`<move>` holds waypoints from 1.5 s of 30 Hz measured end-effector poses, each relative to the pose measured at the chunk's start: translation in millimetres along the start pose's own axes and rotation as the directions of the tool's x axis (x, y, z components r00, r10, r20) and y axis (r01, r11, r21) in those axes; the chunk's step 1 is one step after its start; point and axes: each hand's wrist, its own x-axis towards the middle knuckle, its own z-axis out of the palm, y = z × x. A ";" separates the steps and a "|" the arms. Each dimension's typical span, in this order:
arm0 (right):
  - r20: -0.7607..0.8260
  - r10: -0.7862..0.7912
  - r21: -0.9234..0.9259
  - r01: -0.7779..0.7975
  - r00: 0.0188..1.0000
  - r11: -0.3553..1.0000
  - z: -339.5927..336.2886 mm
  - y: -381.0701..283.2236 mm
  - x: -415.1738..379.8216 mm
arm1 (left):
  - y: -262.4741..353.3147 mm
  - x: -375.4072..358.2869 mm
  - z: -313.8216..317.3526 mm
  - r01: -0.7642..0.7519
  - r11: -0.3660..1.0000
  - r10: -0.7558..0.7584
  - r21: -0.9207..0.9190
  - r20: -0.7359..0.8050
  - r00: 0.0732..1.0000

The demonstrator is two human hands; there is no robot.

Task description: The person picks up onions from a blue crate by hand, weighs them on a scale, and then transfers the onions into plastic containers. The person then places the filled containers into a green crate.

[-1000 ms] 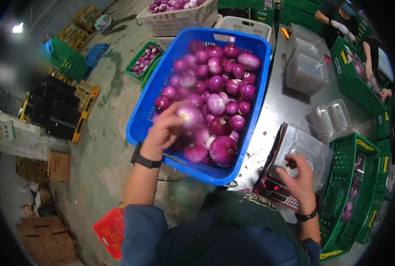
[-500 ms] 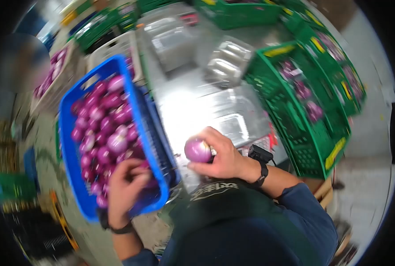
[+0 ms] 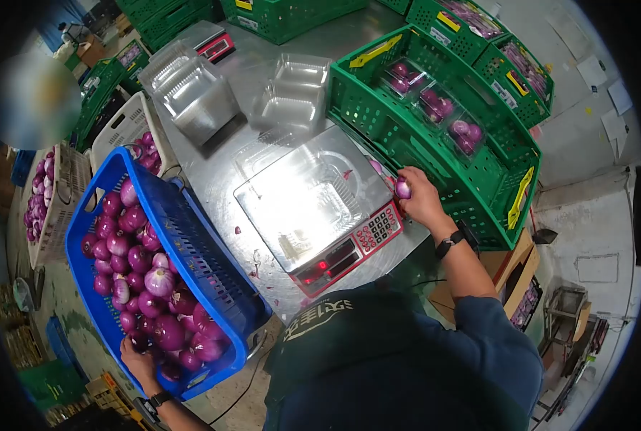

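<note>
My right hand [image 3: 424, 201] is closed around a red onion [image 3: 403, 189] at the right edge of the digital scale [image 3: 284, 215], beside the green crate [image 3: 378, 136]. Another onion [image 3: 376, 167] lies between scale and crate, partly hidden. At the lower left corner of the blue basket [image 3: 213, 262], my left hand [image 3: 139, 365] reaches over the rim with thumb and fingers apart, touching the red onions [image 3: 168, 332]; some fingertips are hard to see. On the scale's shiny plate sits what looks like a clear plastic tray [image 3: 328, 187].
Stacked clear trays [image 3: 195, 100] and more trays [image 3: 292, 93] stand on the metal table [image 3: 252, 47] behind the scale. Packed onions [image 3: 435, 106] lie inside the green crate. A second scale [image 3: 216, 44], pale crates [image 3: 62, 208] of onions and further green crates [image 3: 292, 18] surround the table.
My right hand has carried an onion rightward, from in front of me to the scale's right side. My left hand has moved down and left within the basket. The view has shifted.
</note>
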 end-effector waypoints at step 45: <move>0.427 -0.381 0.829 -0.188 0.820 0.526 66.3 -283.3 -56.6 | 47.2 50.0 -16.3 0.416 0.895 -0.445 0.160 0.325 0.834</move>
